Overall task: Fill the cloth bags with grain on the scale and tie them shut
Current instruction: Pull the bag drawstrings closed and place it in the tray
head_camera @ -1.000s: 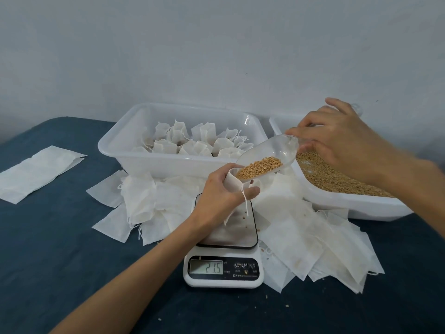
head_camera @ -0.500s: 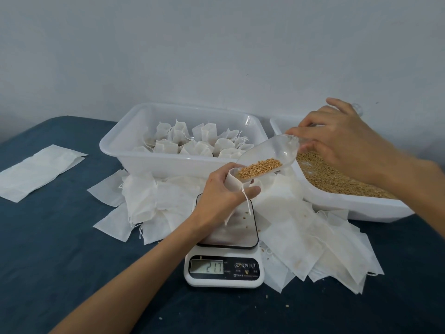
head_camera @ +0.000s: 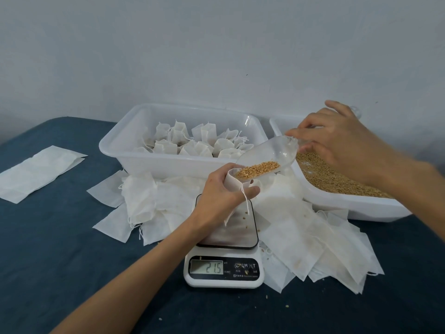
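Right now the left hand [head_camera: 218,194] curls its fingers and thumb round a small white cloth bag [head_camera: 231,181] and holds it upright over the steel platform of the white digital kitchen scale [head_camera: 225,271], the bag's mouth open toward twelve o'clock and its white drawstring [head_camera: 245,201] hanging down over the thumb. The right hand [head_camera: 337,141], at about two o'clock from the scale, pinches the handle end of a clear plastic scoop [head_camera: 269,154] between fingertips and thumb; the scoop tilts down toward eight o'clock so its lip rests in the bag's mouth, with a small heap of golden grain [head_camera: 257,169] lying at that low end. The display on the scale's front reads 21.5, and a few loose kernels lie on the platform.

At three o'clock from the scale stands a white plastic tub of loose grain [head_camera: 337,179], partly under the right forearm. At twelve o'clock stands a second white plastic tub [head_camera: 154,165] holding filled, tied white bags [head_camera: 192,143] bunched together. Flat empty white bags [head_camera: 308,239] lie heaped round the scale from nine o'clock through four o'clock, touching both tubs. Well apart, at nine o'clock, a separate flat strip of white cloth [head_camera: 38,173] lies on the dark blue tablecloth [head_camera: 60,249], where a few stray kernels are scattered near six o'clock.
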`<move>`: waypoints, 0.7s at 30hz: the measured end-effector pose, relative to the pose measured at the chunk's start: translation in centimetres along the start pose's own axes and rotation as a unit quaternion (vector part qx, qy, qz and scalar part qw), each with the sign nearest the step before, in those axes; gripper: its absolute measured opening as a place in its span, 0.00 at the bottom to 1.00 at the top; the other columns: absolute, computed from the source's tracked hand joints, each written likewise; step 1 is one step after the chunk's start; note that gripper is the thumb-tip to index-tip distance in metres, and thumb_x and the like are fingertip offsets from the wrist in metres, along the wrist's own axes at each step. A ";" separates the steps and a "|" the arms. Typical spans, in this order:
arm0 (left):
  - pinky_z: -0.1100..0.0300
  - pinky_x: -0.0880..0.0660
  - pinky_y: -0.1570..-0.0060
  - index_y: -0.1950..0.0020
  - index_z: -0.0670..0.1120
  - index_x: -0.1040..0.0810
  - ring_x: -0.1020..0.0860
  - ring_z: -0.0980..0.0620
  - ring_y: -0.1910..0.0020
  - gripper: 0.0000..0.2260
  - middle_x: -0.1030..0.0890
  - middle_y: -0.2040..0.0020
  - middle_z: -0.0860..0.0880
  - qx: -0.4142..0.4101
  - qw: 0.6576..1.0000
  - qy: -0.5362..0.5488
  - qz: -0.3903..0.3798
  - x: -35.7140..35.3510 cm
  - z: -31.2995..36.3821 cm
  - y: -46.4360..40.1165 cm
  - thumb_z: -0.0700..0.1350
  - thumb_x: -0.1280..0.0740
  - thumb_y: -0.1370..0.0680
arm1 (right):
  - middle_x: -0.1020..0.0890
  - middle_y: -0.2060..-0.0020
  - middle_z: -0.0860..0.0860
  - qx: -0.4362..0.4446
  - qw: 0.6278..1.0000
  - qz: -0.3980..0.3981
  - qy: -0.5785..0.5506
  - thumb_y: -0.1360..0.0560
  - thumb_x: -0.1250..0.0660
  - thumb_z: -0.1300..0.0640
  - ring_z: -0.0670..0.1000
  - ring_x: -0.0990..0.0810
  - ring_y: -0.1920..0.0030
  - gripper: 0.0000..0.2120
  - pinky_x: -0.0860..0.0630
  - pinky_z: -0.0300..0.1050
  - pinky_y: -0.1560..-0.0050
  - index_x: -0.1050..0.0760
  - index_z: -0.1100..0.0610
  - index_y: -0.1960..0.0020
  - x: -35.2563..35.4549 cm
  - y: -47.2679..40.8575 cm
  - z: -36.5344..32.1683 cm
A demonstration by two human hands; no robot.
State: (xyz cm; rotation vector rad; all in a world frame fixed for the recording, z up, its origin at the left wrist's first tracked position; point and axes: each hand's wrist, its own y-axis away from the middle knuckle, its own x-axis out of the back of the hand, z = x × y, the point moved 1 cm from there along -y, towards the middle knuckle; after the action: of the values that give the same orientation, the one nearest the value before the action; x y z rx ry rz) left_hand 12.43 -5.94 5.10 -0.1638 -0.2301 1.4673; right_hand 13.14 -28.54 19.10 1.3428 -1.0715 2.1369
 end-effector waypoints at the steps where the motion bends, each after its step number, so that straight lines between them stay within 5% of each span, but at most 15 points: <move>1: 0.44 0.20 0.40 0.48 0.58 0.18 0.14 0.49 0.49 0.15 0.13 0.50 0.53 0.000 1.000 0.000 0.001 0.0 0.0 0.0 0.48 0.21 0.32 | 0.17 0.50 0.58 -0.001 1.000 0.000 0.000 0.24 0.29 0.65 0.63 0.20 0.46 0.15 0.43 0.65 0.25 0.18 0.60 0.38 0.0 0.1 0.0; 9: 0.43 0.19 0.40 0.48 0.58 0.18 0.14 0.50 0.48 0.15 0.12 0.50 0.54 0.006 1.000 0.011 -0.001 -0.1 0.2 0.1 0.47 0.21 0.32 | 0.17 0.50 0.58 0.000 1.000 0.002 0.004 0.24 0.30 0.65 0.62 0.20 0.45 0.15 0.43 0.65 0.25 0.18 0.60 0.38 0.3 0.0 -0.1; 16: 0.55 0.19 0.49 0.47 0.55 0.18 0.14 0.52 0.53 0.16 0.12 0.52 0.52 0.014 1.000 0.025 0.003 -0.1 0.2 0.2 0.47 0.21 0.32 | 0.17 0.48 0.58 -0.020 0.999 -0.018 -0.017 0.23 0.30 0.65 0.61 0.21 0.43 0.15 0.44 0.61 0.25 0.19 0.60 0.37 -0.5 0.2 0.2; 21: 0.51 0.18 0.54 0.46 0.52 0.18 0.15 0.48 0.55 0.16 0.13 0.53 0.49 0.026 0.999 0.025 -0.002 0.0 0.1 0.1 0.48 0.22 0.32 | 0.17 0.51 0.52 -0.049 0.991 -0.022 -0.126 0.24 0.30 0.68 0.52 0.20 0.49 0.13 0.30 0.41 0.45 0.19 0.59 0.40 -2.7 0.7 1.1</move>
State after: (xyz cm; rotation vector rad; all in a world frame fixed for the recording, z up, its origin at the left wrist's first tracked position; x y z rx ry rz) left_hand 12.33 -5.94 5.14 -0.1577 -0.1513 1.4620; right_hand 14.53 -29.66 16.74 1.6037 -1.2117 1.8940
